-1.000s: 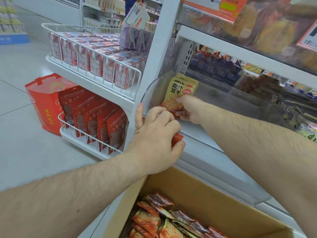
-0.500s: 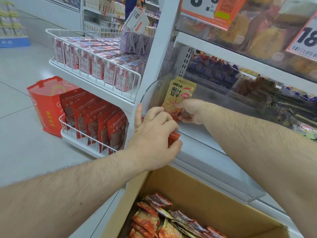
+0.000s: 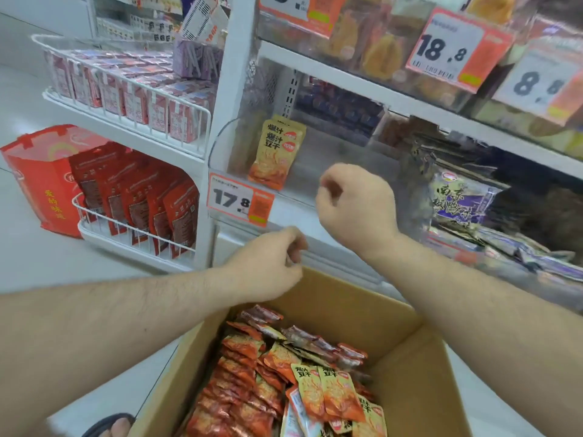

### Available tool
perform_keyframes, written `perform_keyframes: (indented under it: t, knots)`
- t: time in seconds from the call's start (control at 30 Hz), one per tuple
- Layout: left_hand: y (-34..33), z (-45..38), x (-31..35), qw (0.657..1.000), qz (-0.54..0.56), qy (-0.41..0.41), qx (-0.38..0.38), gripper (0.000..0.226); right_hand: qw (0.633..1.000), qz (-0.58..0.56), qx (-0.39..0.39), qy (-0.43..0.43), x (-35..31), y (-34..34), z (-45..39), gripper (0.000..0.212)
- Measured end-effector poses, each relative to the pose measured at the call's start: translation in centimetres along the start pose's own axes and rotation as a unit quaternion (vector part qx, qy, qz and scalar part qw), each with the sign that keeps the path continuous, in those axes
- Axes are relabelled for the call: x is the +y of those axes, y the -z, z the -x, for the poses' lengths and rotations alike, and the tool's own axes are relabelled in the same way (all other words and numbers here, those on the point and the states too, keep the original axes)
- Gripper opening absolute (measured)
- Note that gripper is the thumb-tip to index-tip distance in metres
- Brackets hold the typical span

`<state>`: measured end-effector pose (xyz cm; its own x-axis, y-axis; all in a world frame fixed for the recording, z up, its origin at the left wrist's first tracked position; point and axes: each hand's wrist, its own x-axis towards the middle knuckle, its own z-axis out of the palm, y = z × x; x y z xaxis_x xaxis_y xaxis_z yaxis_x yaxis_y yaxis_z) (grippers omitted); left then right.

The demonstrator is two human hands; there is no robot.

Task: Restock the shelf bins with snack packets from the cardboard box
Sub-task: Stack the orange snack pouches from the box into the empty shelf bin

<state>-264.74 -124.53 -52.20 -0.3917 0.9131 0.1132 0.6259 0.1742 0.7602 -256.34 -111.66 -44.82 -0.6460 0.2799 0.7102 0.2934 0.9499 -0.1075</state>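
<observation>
"17.8" on bin price tag [image 3: 240, 200]; "18.8" on upper price tag [image 3: 448, 52]

Pale tiled floor [image 3: 28, 272] spreads out on the left, white shop shelving [image 3: 233, 74] rises ahead, a wire end rack [image 3: 135, 89] sticks out beside it, and a red gift bag [image 3: 38, 181] sits on the floor.
</observation>
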Motion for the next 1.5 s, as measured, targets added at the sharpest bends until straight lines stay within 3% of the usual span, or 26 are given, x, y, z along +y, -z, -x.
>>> perform_keyframes:
  t: [0.07,0.1,0.17,0.2,0.27,0.33,0.4,0.47,0.57,0.63,0.7,0.77,0.83,0.9,0.93,1.0,1.03,1.1,1.17,1.23,1.37,1.5]
  knots:
    - [-1.5,0.3,-0.3,0.995,0.012,0.076,-0.057,0.014,0.993,-0.060,0.046,0.094,-1.2,0.2,5.3,0.013]
    - [-2.2,0.5,-0.3,0.990,0.034,0.108,-0.086,0.014,0.992,-0.081,0.032,0.091,-1.2,-0.3,8.0,0.013]
    - [-3.5,1.3,-0.3,0.971,0.079,0.173,-0.143,0.010,0.996,-0.078,-0.049,-0.005,-0.4,-1.9,13.4,0.016]
    - [-3.9,1.7,-0.3,0.962,0.085,0.200,-0.166,0.006,0.987,-0.047,-0.133,-0.080,0.4,-2.8,15.8,0.016]
    - [-4.4,2.1,-0.5,0.952,0.073,0.225,-0.196,0.002,0.910,0.037,-0.356,-0.209,2.5,-5.0,20.5,0.018]
    - [-4.7,2.1,-0.7,0.946,0.060,0.230,-0.219,0.005,0.806,0.087,-0.514,-0.281,4.2,-6.5,24.7,0.038]
    - [-4.9,2.2,-1.0,0.942,0.053,0.236,-0.233,0.011,0.737,0.126,-0.608,-0.266,5.1,-7.4,28.0,0.081]
    - [-5.1,2.3,-1.2,0.937,0.047,0.242,-0.247,0.017,0.727,0.168,-0.642,-0.179,5.4,-8.3,30.0,0.086]
    - [-5.2,2.3,-1.5,0.934,0.049,0.253,-0.247,0.014,0.767,0.195,-0.608,-0.059,4.9,-9.2,31.2,0.050]
    - [-5.3,2.3,-1.8,0.933,0.055,0.262,-0.240,0.013,0.813,0.187,-0.550,-0.029,4.3,-9.4,31.0,0.030]
    - [-5.5,2.4,-2.1,0.920,0.078,0.303,-0.236,0.019,0.881,0.152,-0.443,-0.068,3.6,-9.2,29.9,0.011]
    - [-5.7,2.6,-2.5,0.882,0.123,0.380,-0.252,0.039,0.942,0.104,-0.292,-0.131,3.2,-8.3,28.0,0.020]
    - [-5.7,2.6,-2.8,0.828,0.178,0.452,-0.278,0.069,0.981,0.031,-0.150,-0.122,2.3,-7.1,25.9,0.021]
    - [-5.6,2.5,-2.7,0.791,0.251,0.486,-0.275,0.075,0.994,-0.033,-0.079,-0.062,0.7,-5.5,23.4,0.021]
    - [-5.5,2.6,-2.3,0.787,0.281,0.483,-0.261,0.064,0.995,-0.073,-0.069,-0.030,0.0,-4.7,22.4,0.019]
    - [-5.4,2.4,-1.8,0.816,0.309,0.439,-0.215,0.030,0.983,-0.158,-0.084,0.033,-0.9,-3.2,21.0,0.018]
    - [-5.4,2.3,-1.6,0.834,0.309,0.416,-0.188,0.015,0.974,-0.193,-0.111,0.034,-1.0,-2.5,20.4,0.019]
    - [-5.1,2.2,-1.7,0.861,0.298,0.389,-0.139,0.019,0.960,-0.207,-0.159,-0.100,-0.1,-1.3,19.0,0.027]
    - [-4.4,2.2,-1.8,0.874,0.286,0.370,-0.132,0.023,0.918,-0.128,-0.204,-0.316,2.9,-1.6,18.3,0.036]
    - [-3.6,2.3,-1.9,0.879,0.284,0.361,-0.129,0.022,0.848,-0.024,-0.310,-0.428,6.9,-3.1,19.5,0.025]
    - [-4.1,2.1,-3.0,0.882,0.279,0.364,-0.108,0.031,0.717,0.032,-0.501,-0.484,10.7,-7.0,23.7,0.036]
    - [-5.8,1.6,-4.6,0.867,0.284,0.384,-0.143,0.034,0.638,0.018,-0.597,-0.485,10.1,-9.1,26.7,0.048]
